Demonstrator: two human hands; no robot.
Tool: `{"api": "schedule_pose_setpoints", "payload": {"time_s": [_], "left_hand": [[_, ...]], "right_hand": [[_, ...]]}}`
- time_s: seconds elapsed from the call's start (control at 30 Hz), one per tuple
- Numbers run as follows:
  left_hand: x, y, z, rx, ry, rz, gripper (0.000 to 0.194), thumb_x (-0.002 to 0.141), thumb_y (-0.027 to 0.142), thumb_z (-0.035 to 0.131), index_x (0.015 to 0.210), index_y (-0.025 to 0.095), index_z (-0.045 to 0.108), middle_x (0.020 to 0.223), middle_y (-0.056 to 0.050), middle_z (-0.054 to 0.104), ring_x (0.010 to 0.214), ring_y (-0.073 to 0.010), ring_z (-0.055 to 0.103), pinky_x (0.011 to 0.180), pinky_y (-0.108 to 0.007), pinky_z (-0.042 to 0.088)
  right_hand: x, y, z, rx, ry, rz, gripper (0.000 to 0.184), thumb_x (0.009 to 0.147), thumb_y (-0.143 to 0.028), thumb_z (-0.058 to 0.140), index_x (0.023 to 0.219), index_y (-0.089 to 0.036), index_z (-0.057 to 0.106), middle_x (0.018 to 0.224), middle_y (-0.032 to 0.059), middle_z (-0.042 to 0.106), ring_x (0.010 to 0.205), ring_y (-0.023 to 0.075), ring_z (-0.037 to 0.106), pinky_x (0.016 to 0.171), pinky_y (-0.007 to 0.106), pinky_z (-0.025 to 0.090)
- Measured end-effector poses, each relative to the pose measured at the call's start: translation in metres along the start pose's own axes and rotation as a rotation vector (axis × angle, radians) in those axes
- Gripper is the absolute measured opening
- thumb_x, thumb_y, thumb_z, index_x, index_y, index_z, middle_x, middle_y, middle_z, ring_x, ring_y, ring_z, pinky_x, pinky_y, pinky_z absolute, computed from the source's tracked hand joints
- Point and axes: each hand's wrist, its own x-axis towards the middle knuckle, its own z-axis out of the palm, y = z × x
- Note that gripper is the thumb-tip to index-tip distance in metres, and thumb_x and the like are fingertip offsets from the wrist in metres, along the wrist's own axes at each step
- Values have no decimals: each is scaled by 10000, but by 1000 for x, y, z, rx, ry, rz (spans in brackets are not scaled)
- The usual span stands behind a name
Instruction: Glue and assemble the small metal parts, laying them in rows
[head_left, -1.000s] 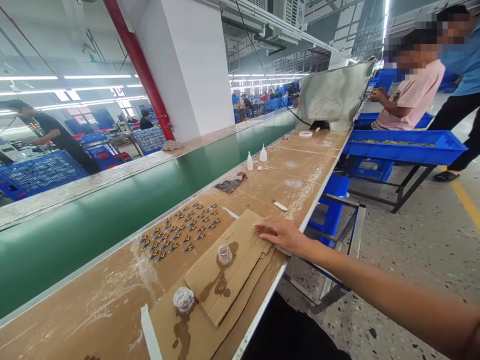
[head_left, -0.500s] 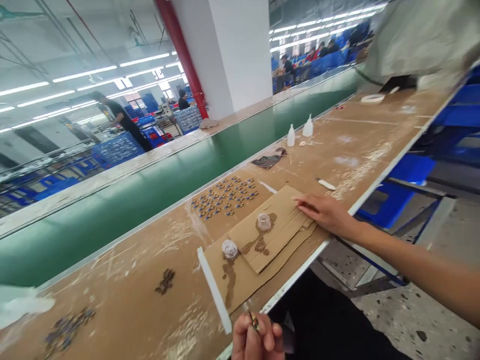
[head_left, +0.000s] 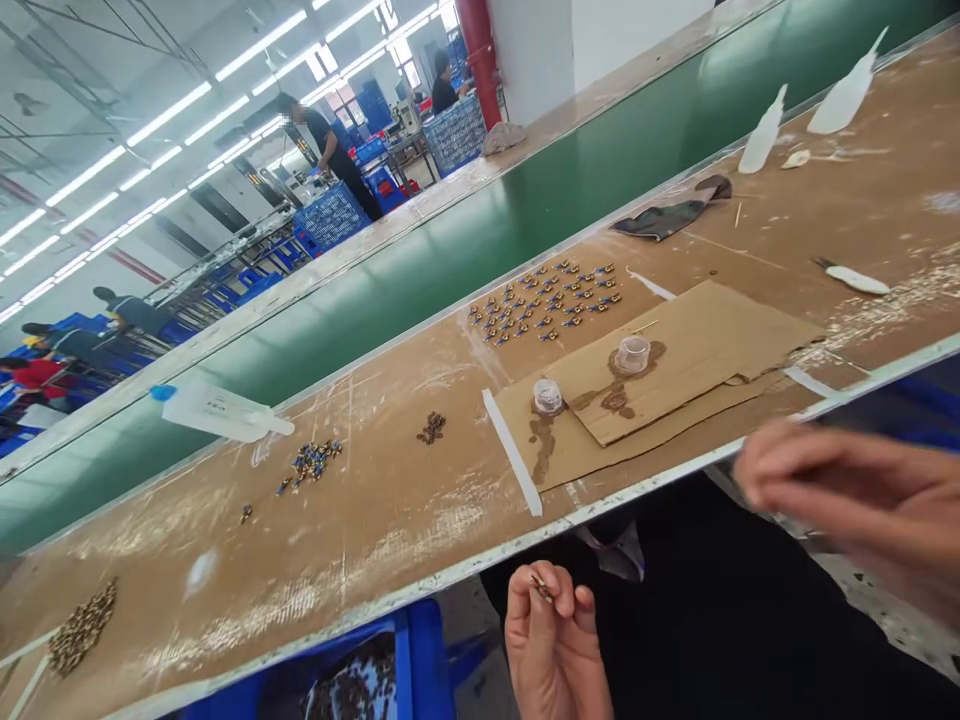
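Head view: left hand [head_left: 553, 635] pinches a small piece [head_left: 541, 588], right hand [head_left: 855, 490] loosely curled.

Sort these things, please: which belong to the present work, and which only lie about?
Probably in use:
small metallic piece in the left hand
small blue-and-gold metallic pieces

Apparently lying about:
dark crumpled cloth
white-handled pointed tool
white plastic nozzle bottles
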Motion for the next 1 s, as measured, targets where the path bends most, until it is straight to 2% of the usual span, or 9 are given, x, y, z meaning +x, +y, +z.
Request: {"api": "schedule_pose_setpoints", "payload": {"time_s": [0.03, 0.1, 0.17, 0.23, 0.37, 0.6, 0.83, 1.0], "left_hand": [[-1, -2, -4, 4, -9, 0, 209, 550, 222, 845, 660, 197, 669, 659, 56, 548, 561, -11, 505, 654, -152, 519], [-4, -8, -16, 17, -27, 5, 187, 577, 207, 829, 680, 200, 672, 684, 47, 555, 580, -20, 511, 663, -164, 518], [-5, -16, -29, 29, -44, 3, 175, 604, 204, 813, 728, 216, 690, 718, 35, 576, 597, -29, 528, 676, -180, 522], [-5, -24, -41, 35, -60, -22, 178, 629, 203, 796, 779, 232, 704, 751, 21, 594, 615, -41, 547, 692, -207, 528], [-7, -35, -53, 3, -66, -73, 141, 672, 205, 765, 800, 225, 709, 776, 2, 605, 660, -72, 567, 680, -241, 531], [-11, -29, -44, -84, -47, -154, 169, 607, 185, 808, 750, 221, 724, 713, 9, 620, 638, -60, 580, 635, -175, 512], [-12, -29, -43, -157, -168, -193, 119, 656, 161, 774, 753, 194, 712, 688, 22, 591, 619, -45, 552, 656, -181, 512], [-11, -30, -44, -178, -204, -194, 84, 698, 170, 742, 766, 190, 698, 703, 24, 577, 618, -44, 543, 645, -180, 503]], "right_hand": [[-11, 2, 11, 109, -201, 138, 161, 709, -343, 707, 734, -210, 620, 744, 39, 548, 716, 118, 538, 649, 249, 447], [-27, 4, 33, 288, -409, 418, 135, 749, -320, 676, 756, -195, 626, 746, 17, 546, 687, 79, 511, 654, 211, 430], [-34, 2, 52, 415, -488, 636, 127, 756, -287, 668, 803, -176, 631, 757, 9, 555, 689, 62, 501, 658, 185, 412], [-36, 0, 67, 480, -502, 728, 153, 741, -266, 686, 830, -155, 630, 752, 6, 565, 677, 52, 495, 654, 173, 402], [-38, 0, 82, 496, -512, 695, 216, 704, -266, 731, 837, -128, 630, 771, 13, 604, 665, 46, 511, 656, 168, 417], [-40, 2, 92, 480, -557, 641, 184, 743, -253, 698, 847, -119, 626, 803, 34, 647, 729, 64, 576, 684, 168, 444], [-40, 4, 93, 461, -573, 598, 198, 760, -267, 683, 849, -101, 622, 782, 53, 647, 728, 83, 594, 677, 186, 454], [-42, 4, 92, 466, -590, 589, 192, 769, -270, 678, 862, -111, 626, 801, 45, 646, 756, 86, 600, 707, 190, 459]]}}
